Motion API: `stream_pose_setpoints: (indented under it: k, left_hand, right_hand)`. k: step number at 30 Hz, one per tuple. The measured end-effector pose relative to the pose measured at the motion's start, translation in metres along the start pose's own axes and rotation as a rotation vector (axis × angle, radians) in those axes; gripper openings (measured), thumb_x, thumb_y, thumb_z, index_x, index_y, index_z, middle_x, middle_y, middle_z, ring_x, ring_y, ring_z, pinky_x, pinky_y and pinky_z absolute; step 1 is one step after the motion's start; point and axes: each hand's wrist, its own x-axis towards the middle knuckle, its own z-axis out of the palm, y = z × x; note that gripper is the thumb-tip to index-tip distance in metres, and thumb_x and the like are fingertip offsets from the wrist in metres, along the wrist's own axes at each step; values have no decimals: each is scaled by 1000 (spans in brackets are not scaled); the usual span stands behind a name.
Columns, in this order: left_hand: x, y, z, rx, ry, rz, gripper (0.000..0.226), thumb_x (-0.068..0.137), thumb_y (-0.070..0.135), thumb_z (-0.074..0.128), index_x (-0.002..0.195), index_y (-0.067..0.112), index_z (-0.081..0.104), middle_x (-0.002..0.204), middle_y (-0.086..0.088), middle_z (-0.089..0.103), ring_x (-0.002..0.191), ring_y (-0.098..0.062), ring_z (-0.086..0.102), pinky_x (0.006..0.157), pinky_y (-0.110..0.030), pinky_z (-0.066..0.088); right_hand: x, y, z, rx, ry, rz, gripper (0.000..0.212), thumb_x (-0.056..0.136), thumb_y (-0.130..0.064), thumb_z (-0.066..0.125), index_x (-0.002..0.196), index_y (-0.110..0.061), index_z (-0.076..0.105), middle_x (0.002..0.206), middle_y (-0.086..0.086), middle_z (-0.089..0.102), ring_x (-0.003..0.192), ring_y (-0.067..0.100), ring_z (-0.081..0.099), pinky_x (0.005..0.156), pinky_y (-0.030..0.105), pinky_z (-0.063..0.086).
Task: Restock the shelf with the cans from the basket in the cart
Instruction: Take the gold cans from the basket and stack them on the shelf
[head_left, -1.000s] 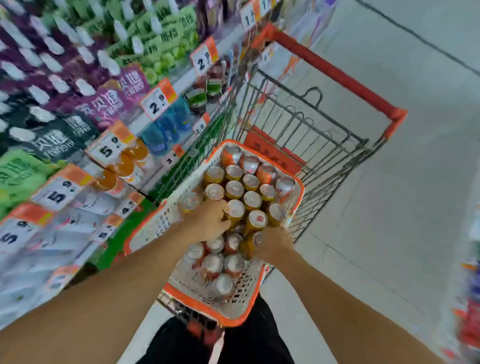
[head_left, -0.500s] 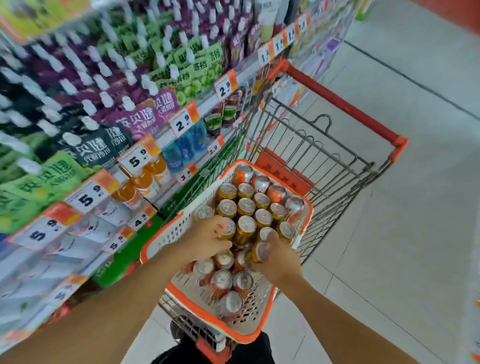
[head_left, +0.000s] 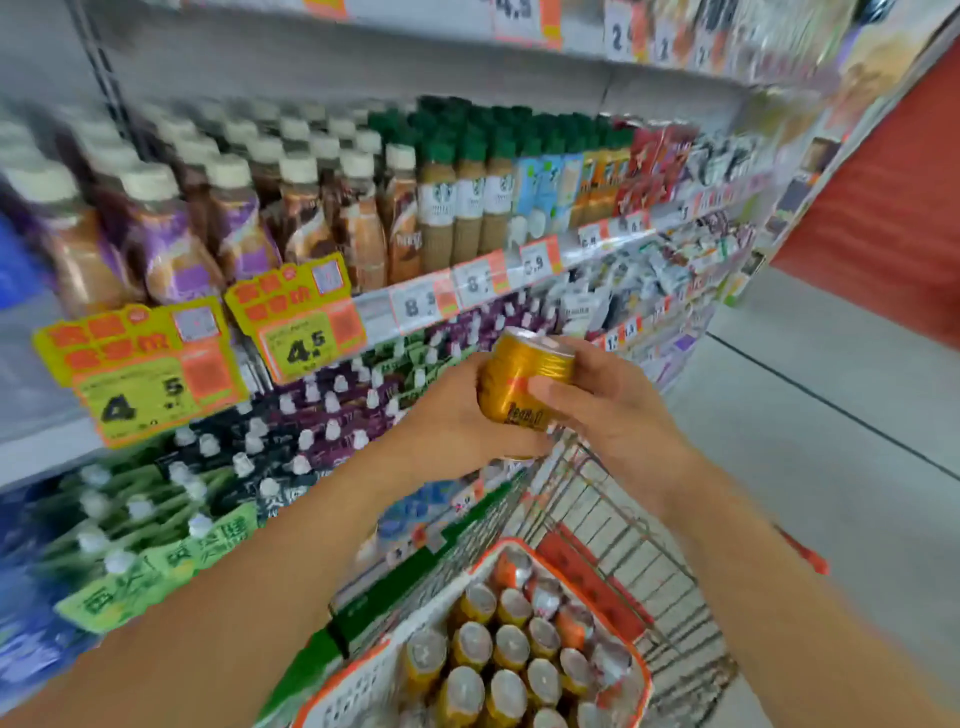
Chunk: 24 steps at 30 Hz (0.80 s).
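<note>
One can (head_left: 522, 387) has left the basket (head_left: 631, 670) and is now raised before the shelf (head_left: 467, 291), fingers of both hands (head_left: 457, 415) (head_left: 618, 410) curled round it; destination slot seemingly undecided.

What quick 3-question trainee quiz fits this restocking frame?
1. True or false: both hands grip the gold can.
2. Where is the basket? A) floor B) in the cart C) on the shelf
3. Fill in: the yellow price tags read 4.__

Key: 1 true, left hand and right hand both wrap it; 2 B; 3 5.
</note>
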Motion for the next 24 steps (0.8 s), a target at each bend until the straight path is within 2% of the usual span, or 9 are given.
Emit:
stream_pose_setpoints:
  k: [3, 6, 8, 10, 14, 17, 19, 21, 24]
  left_hand:
    - [33, 38, -10, -9, 246, 126, 72, 53, 26, 89, 114, 33, 51, 106, 8, 69, 95, -14, 70, 84, -43, 59]
    - [59, 79, -20, 96, 405, 267, 70, 67, 16, 84, 122, 26, 43, 104, 13, 63, 92, -5, 65, 74, -18, 54]
    - [72, 109, -35, 181, 390, 335, 65, 78, 11, 81, 125, 23, 39, 105, 19, 58, 90, 4, 62, 71, -12, 50]
    - [82, 144, -60, 270, 345, 346, 65, 79, 22, 81, 127, 28, 37, 109, 22, 57, 95, 5, 62, 74, -10, 50]
    - [104, 216, -115, 624, 541, 453, 70, 77, 37, 82, 136, 27, 45, 122, 8, 57, 110, -9, 58, 90, -24, 50]
    - [119, 249, -141, 992, 670, 486, 55, 81, 36, 75, 130, 20, 54, 121, 2, 61, 109, -15, 56, 83, -21, 40]
    - [129, 258, -153, 1197, 677, 456, 56, 83, 39, 69, 132, 16, 53, 127, -6, 58, 117, -24, 53, 94, -29, 37]
    - [138, 262, -160, 1339, 685, 411, 62, 82, 47, 63, 133, 13, 52, 131, -12, 56, 122, -33, 51, 102, -43, 42]
    - [149, 265, -164, 1458, 705, 265, 72, 81, 56, 61, 137, 12, 48, 135, -15, 53, 125, -37, 50, 102, -53, 44]
  right_hand:
    - [34, -44, 12, -86, 76, -92, 47, 72, -38, 88, 114, -30, 68, 108, -5, 75, 102, 14, 71, 91, 37, 58]
    - [65, -81, 15, -29, 170, -185, 41, 76, -32, 86, 112, -26, 68, 106, -6, 74, 96, 9, 70, 81, 27, 58]
    - [89, -106, 8, 0, 195, -272, 31, 77, -27, 86, 105, -25, 73, 98, -6, 77, 90, 9, 72, 73, 23, 58]
    - [114, -141, -3, 44, 187, -352, 24, 78, -22, 86, 100, -22, 76, 93, -4, 79, 86, 12, 75, 67, 25, 60]
    - [170, -218, -25, 61, 154, -422, 17, 81, -23, 83, 94, -17, 75, 89, 1, 79, 77, 15, 77, 62, 32, 61]
    - [218, -262, -34, 40, 172, -522, 25, 76, -24, 87, 96, -13, 76, 91, 2, 79, 82, 16, 77, 71, 37, 64]
    - [248, -284, -39, 23, 184, -555, 26, 74, -24, 89, 93, -12, 76, 88, 1, 79, 80, 14, 77, 75, 37, 64]
    - [273, -301, -41, -40, 204, -565, 29, 70, -29, 90, 91, -16, 74, 88, -3, 78, 79, 8, 76, 74, 29, 62]
    - [304, -314, -46, -116, 231, -552, 49, 67, -40, 91, 105, -20, 68, 97, -7, 75, 83, 3, 73, 76, 24, 60]
